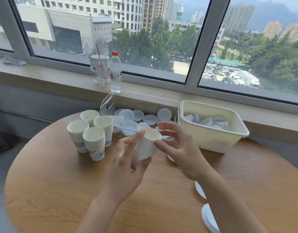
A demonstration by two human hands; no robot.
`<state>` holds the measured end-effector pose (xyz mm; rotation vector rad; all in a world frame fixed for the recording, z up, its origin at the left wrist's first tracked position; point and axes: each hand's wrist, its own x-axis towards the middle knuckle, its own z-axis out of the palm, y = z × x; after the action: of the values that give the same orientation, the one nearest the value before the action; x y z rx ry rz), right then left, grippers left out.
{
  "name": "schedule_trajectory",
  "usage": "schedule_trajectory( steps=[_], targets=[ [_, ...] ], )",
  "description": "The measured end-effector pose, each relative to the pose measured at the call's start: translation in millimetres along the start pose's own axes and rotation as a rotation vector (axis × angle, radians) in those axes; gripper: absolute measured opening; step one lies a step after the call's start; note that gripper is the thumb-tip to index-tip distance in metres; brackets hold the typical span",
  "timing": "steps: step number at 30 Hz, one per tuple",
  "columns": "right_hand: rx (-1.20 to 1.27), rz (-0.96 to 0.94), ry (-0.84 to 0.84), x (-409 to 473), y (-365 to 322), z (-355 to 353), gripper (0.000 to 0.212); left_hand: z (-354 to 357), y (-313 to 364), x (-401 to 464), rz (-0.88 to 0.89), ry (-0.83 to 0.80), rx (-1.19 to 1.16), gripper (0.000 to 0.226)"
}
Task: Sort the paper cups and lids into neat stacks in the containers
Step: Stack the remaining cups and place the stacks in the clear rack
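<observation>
A round wooden table point(60, 182) stands against a window sill, with city blocks and a car park beyond the glass. Above the table's middle the left hand point(126, 167) grips a short nested stack of paper cups point(147, 145) around its lower half, tilted towards the window, while the right hand point(176, 145) pinches the top cup's rim between thumb and fingertips, as if seating or squaring it. Four finished cup stacks point(90, 133) stand upright in a tight cluster on the left of the table, not yet in any container. The clear plastic container point(141, 98) behind the hands holds loose white lids point(138, 115) lying scattered, none stacked. The cream tub point(215, 140) on the right still holds a few loose cups point(210, 122) on their sides. More lids point(209, 219) lie on the table beside the right forearm. By my reckoning the cups are mostly stacked, but the lids are barely begun and nothing neat sits in the containers yet
</observation>
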<state>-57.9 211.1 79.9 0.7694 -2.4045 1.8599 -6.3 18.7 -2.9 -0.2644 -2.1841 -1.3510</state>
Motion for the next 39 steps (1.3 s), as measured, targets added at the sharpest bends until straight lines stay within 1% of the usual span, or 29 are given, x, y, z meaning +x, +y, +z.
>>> schedule_trajectory(
  steps=[2, 4, 5, 7, 8, 10, 13, 17, 22, 27, 32, 36, 39],
  targets=[
    [0.025, 0.074, -0.037, -4, 6, 17, 0.060, -3, -5, -4, 0.013, 0.024, -0.016, 0.074],
    [0.041, 0.131, -0.084, -7, 14, 34, 0.072, -6, -10, -8, 0.032, 0.034, -0.022, 0.073],
    [0.046, 0.142, -0.102, -8, 17, 42, 0.071, -6, -13, -9, 0.042, 0.041, -0.010, 0.075],
    [0.050, 0.132, -0.107, -7, 25, 56, 0.064, -7, -20, -11, 0.054, 0.064, 0.016, 0.090],
    [0.052, 0.128, -0.093, -5, 29, 61, 0.062, -8, -24, -11, 0.050, 0.075, 0.022, 0.098],
    [0.046, 0.135, -0.059, -1, 37, 69, 0.063, -8, -32, -10, 0.023, 0.087, 0.022, 0.105],
    [0.012, 0.148, -0.013, 10, 50, 80, 0.064, -8, -44, -11, -0.053, 0.074, 0.034, 0.104],
    [0.002, 0.185, 0.051, 28, 72, 93, 0.062, -6, -61, -18, -0.193, -0.002, -0.007, 0.101],
    [-0.024, 0.203, 0.059, 48, 94, 110, 0.061, -1, -80, -19, -0.279, -0.038, -0.039, 0.109],
    [-0.076, 0.165, 0.117, 67, 106, 120, 0.059, 0, -90, -12, -0.311, -0.039, -0.024, 0.110],
    [-0.035, 0.140, 0.174, 78, 112, 126, 0.068, 4, -95, -2, -0.303, -0.031, -0.043, 0.110],
    [-0.024, 0.138, 0.144, 82, 117, 126, 0.063, 6, -98, 2, -0.324, -0.020, -0.016, 0.112],
    [-0.045, 0.150, 0.103, 84, 118, 124, 0.066, 6, -99, 4, -0.346, -0.020, 0.002, 0.113]
  ],
)
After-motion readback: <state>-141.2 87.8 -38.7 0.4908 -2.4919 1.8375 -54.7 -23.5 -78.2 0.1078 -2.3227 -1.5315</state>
